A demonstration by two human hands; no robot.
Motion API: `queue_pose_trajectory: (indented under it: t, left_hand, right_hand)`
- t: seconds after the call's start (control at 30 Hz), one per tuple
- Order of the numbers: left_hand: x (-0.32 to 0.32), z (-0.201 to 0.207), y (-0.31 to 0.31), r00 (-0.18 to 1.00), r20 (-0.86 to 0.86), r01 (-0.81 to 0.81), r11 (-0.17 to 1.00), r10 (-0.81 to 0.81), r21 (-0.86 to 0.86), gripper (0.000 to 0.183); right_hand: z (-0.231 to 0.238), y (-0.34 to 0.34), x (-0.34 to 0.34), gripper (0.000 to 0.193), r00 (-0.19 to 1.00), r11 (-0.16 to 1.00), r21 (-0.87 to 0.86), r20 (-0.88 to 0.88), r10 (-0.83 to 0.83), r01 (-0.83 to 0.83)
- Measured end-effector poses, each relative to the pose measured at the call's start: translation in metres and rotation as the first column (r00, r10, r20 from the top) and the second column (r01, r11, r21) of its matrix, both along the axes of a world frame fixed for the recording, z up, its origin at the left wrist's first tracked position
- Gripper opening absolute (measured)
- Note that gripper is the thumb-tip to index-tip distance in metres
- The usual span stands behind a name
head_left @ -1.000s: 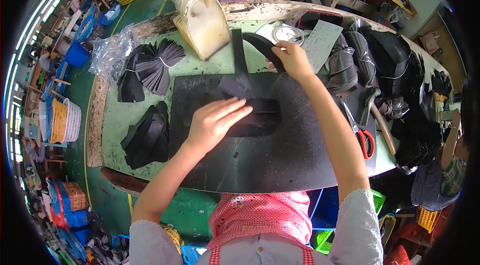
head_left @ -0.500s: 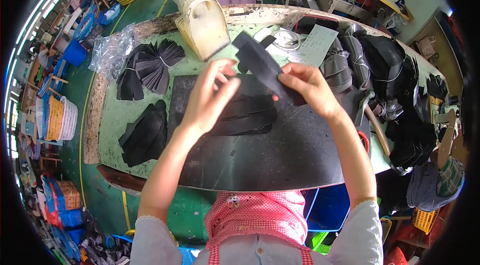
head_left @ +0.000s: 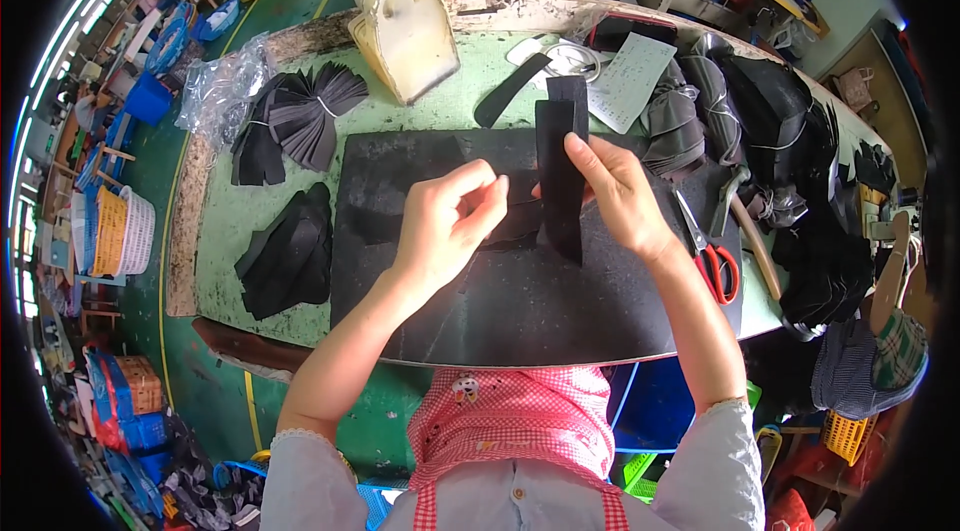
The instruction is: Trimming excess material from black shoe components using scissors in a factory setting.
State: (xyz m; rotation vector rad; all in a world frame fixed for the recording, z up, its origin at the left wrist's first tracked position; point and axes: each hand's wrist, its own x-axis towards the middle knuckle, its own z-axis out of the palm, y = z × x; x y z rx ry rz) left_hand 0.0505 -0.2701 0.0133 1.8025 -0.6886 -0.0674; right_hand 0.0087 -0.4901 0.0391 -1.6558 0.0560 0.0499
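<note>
My right hand (head_left: 622,193) grips a few flat black strips (head_left: 560,181), thumb on top; they overlap unevenly and stand nearly lengthwise away from me. To their left, my left hand (head_left: 450,221) is closed with its fingertips curled to the thumb. Whether anything is pinched there is hidden. Under both hands lies a dark board (head_left: 430,321), with more black pieces (head_left: 510,221) spread on it, partly covered by my hands. A single black strip (head_left: 511,91) rests on the green tabletop beyond the board. Red-handled scissors (head_left: 712,266) lie beside my right forearm.
A cut-open cream plastic container (head_left: 408,41) stands at the back. Tied black bundles (head_left: 312,121) and a loose black stack (head_left: 288,251) are on the left. More bundles (head_left: 675,121) and a wooden-handled tool (head_left: 755,246) lie right. A paper sheet (head_left: 632,81) is behind.
My right hand has swung the strips from a slant to nearly upright and drawn them nearer. My left fingers have curled closed. The scissors and the single strip behind are now more exposed.
</note>
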Motion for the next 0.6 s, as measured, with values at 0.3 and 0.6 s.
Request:
queue_pose_trajectory:
  t: [0.3,0.6]
  left_hand:
    - [-0.003,0.001,-0.01,0.994,-0.105,0.024,0.999,-0.021,0.026,0.03]
    - [-0.011,0.005,-0.016,0.996,0.005,-0.091,0.992,0.091,0.088,0.03]
  right_hand:
    - [-0.009,0.003,-0.016,0.035,0.973,0.964,-0.198,0.11,0.204,-0.18]
    - [-0.009,0.015,-0.004,0.03,0.995,0.995,0.02,0.011,-0.103,0.103]
